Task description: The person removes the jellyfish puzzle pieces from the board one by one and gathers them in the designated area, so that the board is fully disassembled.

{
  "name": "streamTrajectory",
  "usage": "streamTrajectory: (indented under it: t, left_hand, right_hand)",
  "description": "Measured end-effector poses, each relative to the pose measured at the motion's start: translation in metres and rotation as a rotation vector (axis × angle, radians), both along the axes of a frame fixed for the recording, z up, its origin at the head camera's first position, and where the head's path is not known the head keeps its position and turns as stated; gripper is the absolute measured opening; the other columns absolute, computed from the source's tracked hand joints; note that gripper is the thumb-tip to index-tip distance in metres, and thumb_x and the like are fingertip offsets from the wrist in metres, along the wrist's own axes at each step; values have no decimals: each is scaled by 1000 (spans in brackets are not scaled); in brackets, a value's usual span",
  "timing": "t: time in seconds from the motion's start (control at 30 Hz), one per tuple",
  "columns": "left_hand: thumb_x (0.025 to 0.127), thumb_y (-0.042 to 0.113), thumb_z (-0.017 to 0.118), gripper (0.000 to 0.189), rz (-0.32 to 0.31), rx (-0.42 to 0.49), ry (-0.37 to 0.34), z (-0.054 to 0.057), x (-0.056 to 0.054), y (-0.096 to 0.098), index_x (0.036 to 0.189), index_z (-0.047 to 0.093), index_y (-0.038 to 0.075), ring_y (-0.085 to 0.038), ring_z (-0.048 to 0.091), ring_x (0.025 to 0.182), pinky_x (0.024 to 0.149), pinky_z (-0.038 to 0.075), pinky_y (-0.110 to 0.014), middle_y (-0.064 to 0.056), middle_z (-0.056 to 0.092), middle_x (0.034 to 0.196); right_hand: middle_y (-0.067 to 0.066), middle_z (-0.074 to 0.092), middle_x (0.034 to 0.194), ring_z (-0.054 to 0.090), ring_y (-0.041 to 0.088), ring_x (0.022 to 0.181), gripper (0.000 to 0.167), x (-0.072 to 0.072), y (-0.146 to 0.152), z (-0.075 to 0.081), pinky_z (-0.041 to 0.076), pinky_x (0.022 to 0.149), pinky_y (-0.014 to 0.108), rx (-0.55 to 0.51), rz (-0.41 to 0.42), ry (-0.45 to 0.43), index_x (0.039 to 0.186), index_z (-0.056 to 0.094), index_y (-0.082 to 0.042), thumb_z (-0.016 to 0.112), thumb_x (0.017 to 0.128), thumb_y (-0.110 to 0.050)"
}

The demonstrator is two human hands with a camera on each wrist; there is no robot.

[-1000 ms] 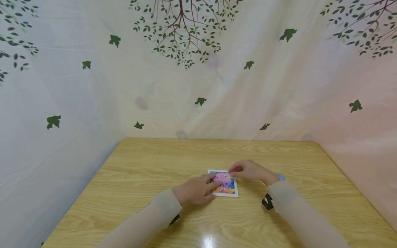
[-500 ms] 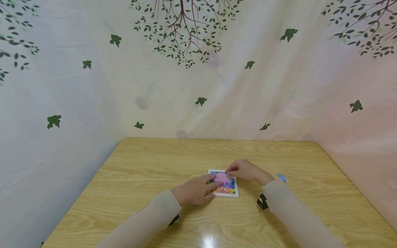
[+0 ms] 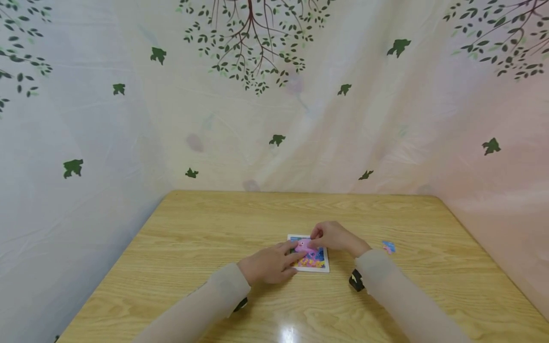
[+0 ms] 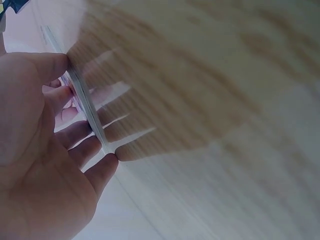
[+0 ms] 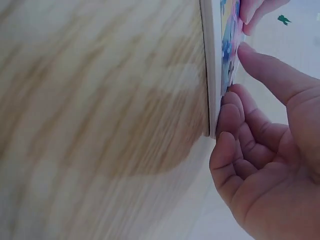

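Since the earlier view, the right-hand grip [image 3: 334, 236] has shifted left over the far right corner of the puzzle [image 3: 316, 263]; it stands narrow and curled, but whether it pinches anything cannot be told. The left-hand grip [image 3: 268, 263] lies, fingers spread, across the puzzle, seated in its white frame [image 3: 315, 270] on the counter [image 3: 223, 219]; a loose piece [image 3: 389, 247] lies to the right.

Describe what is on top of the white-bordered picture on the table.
The left hand rests across the left side of the white-bordered picture; the right hand touches its upper right. A pink figure shows between them. Anything beneath the hands is covered.
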State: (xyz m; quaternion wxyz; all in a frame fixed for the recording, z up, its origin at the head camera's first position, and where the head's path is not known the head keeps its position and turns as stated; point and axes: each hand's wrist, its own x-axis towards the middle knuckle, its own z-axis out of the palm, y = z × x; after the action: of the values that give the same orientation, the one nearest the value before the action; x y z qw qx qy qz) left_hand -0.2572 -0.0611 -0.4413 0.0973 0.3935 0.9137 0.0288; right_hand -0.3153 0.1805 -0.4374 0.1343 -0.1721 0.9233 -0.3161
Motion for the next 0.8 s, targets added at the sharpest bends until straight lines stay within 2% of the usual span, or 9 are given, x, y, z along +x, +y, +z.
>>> streamTrajectory:
  t: [0.13, 0.27, 0.43, 0.8]
  left_hand:
    - [111, 39, 45, 56, -3, 4, 0, -2, -2, 0, 164, 34, 29, -32, 33, 153, 120, 37, -44, -5, 27, 170]
    - [110, 39, 46, 55, -5, 5, -1, -3, -3, 0, 164, 34, 29, -32, 34, 152, 120, 37, -44, -5, 28, 169]
    - [110, 39, 47, 55, 1, 4, -2, 0, -1, 1, 163, 36, 28, -33, 35, 152, 120, 37, -44, -5, 29, 169]
    - [110, 37, 48, 55, 12, -10, -20, 5, 3, 1, 163, 35, 28, -32, 34, 152, 120, 37, -44, -7, 30, 169]
  right_hand:
    - [2, 65, 90, 56, 16, 82, 21, 1, -4, 2, 50, 74, 29, 11, -43, -16, 102, 70, -5, 80, 92, -21]
    - [3, 65, 89, 56, 16, 80, 20, 2, -7, 4, 49, 72, 29, 19, -48, -16, 101, 70, -4, 80, 92, -19]
    - [3, 65, 90, 57, 17, 81, 20, 1, -7, 4, 50, 74, 29, 23, -63, -27, 102, 70, -4, 79, 93, -19]
    - [3, 64, 89, 56, 17, 80, 22, 0, -8, 2, 49, 72, 29, 9, -64, 3, 100, 66, -5, 82, 89, -15]
